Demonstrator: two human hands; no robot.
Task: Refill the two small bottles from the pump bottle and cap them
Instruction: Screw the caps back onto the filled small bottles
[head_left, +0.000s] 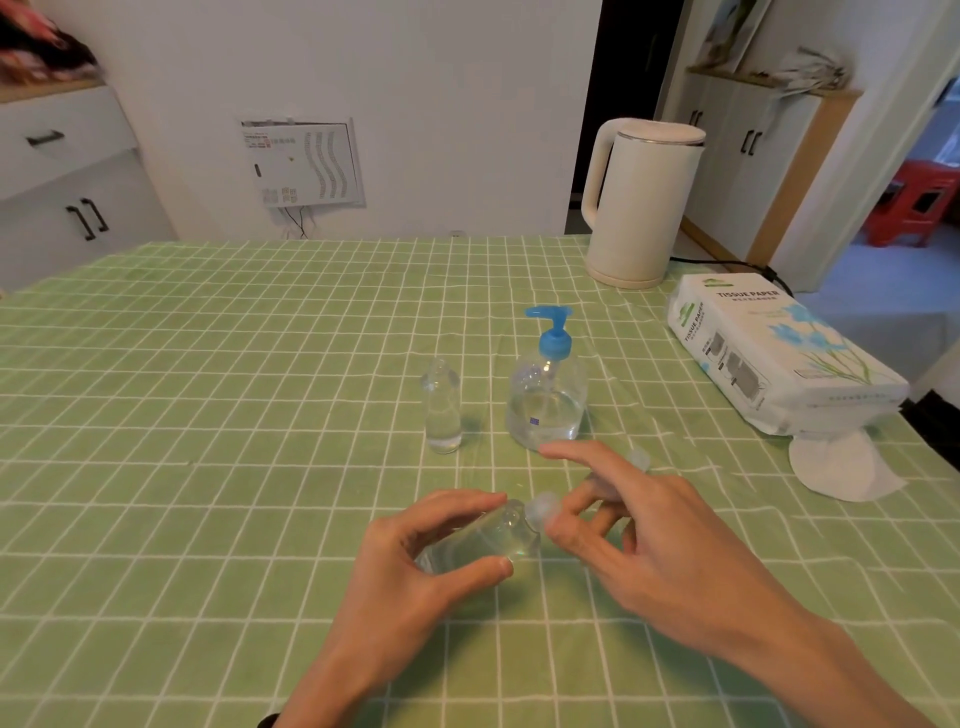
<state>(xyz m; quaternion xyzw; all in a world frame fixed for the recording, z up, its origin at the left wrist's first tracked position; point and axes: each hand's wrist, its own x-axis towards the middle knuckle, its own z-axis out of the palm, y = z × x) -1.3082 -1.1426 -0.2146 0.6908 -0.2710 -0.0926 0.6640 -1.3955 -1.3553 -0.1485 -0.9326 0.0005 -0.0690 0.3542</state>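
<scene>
Held small bottle: lower centre, tipped sideways, clear liquid inside.
Left hand: fingers and thumb curled round that bottle.
Cap: at the bottle's neck.
Right hand: pinches the cap, index finger stretched out.
Second small bottle: upright, mid-frame; fill level unclear.
Pump bottle: just right of it, blue pump, partly full of clear liquid.
Loose cap: behind the right hand.
Kettle, tissue pack: upper right.

There are two small bottles, the standing bottle and the tilted bottle, one pump bottle, and two caps, the near cap and the far cap. Toward the far right corner of the table are one kettle, one tissue pack and one loose tissue.
</scene>
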